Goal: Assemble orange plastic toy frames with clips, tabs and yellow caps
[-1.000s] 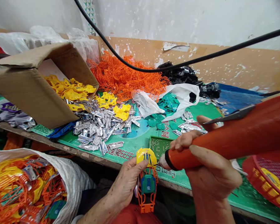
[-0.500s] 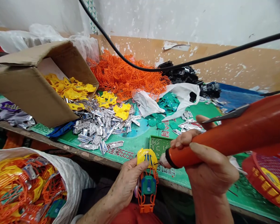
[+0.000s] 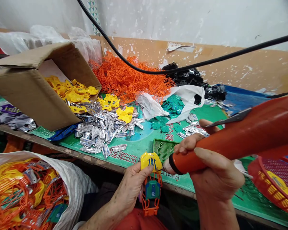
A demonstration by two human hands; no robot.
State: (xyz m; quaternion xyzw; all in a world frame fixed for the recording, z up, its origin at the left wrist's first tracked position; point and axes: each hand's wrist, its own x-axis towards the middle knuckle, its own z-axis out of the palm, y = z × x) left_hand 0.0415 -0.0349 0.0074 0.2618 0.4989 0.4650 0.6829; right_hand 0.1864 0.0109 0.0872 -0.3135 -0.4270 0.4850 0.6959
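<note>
Low in the middle, my left hand (image 3: 132, 183) is closed on a toy car body (image 3: 152, 188), thumb on its yellow front piece, with an orange frame and a green panel below. My right hand (image 3: 213, 163) wraps round a red electric screwdriver (image 3: 244, 134), which slants in from the right. Its tip meets the right edge of the yellow piece; the exact contact is too small to make out. Just behind the tip lies a green mesh tray (image 3: 164, 148) holding tiny screws.
A cardboard box (image 3: 21, 95) of yellow parts lies tipped at left, beside silver parts (image 3: 103, 127). Orange frames (image 3: 129, 80) are heaped behind. A white sack (image 3: 74, 179) of parts stands front left, a red basket (image 3: 266, 182) at right. A black cable (image 3: 144, 68) hangs across.
The screwdriver has shifted slightly left and its rear has lowered a little. My left hand and the toy car body have hardly moved.
</note>
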